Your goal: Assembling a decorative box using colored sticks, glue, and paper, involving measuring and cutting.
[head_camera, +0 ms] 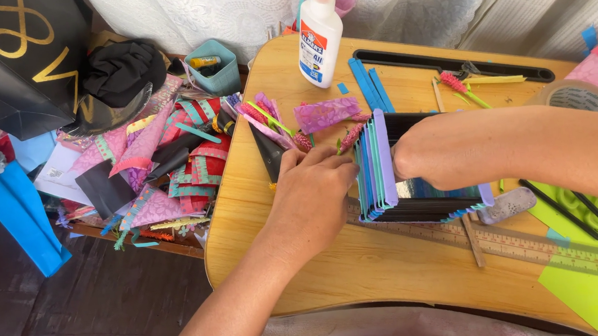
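Head view: pleated paper stack (pixel 385 172) between both hands (left (pixel 311 188) pressing open-fingered, right (pixel 430 158) gripping it).

The left forearm rises from the lower edge toward the folded paper stack (pixel 375 165), ending in the left hand (pixel 311 192), palm down, fingers curled against the stack's left face. The right forearm enters from the right, level, and the right hand (pixel 423 158) is closed in a fist just right of that stack
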